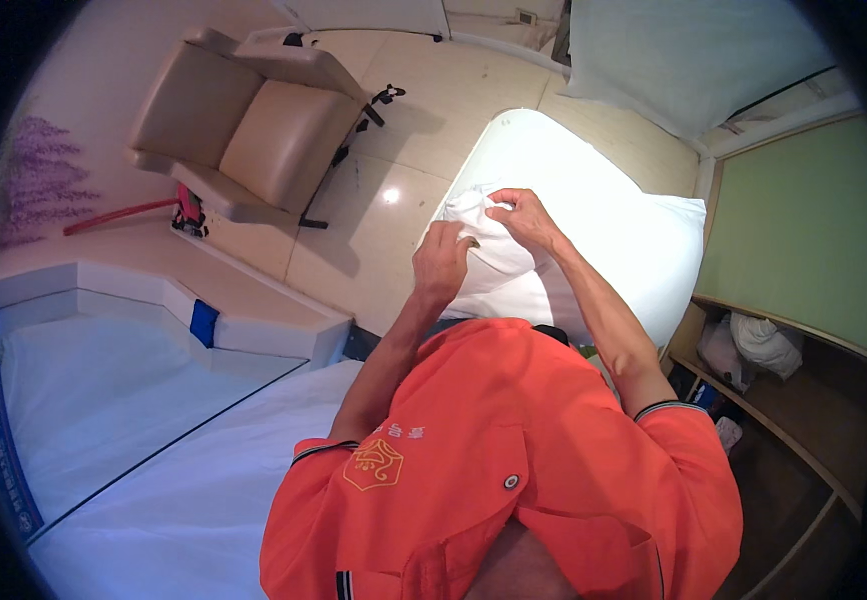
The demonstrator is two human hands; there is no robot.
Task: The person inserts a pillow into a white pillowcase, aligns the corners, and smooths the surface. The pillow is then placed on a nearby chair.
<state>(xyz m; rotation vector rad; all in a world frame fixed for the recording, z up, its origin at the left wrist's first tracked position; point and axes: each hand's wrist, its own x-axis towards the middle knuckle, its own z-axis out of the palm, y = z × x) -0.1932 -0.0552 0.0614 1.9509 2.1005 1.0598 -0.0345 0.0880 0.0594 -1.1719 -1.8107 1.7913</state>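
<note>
A white cloth (508,259) lies gathered in folds over the near left part of a white, round-cornered table or board (527,135). My left hand (442,259) grips the cloth's left edge, with a small dark greenish thing at its fingertips that I cannot identify. To its right, my right hand (523,214) pinches a fold of the same cloth between thumb and fingers. More smooth white fabric (628,255) spreads to the right and hangs past the table's edge.
A beige armchair (283,142) stands on the tiled floor at upper left. White-sheeted bedding (178,480) lies at lower left beside a low ledge (253,330). On the right, an open wooden cabinet (801,405) holds white plastic bags (767,345). A pale sheet (673,60) hangs at upper right.
</note>
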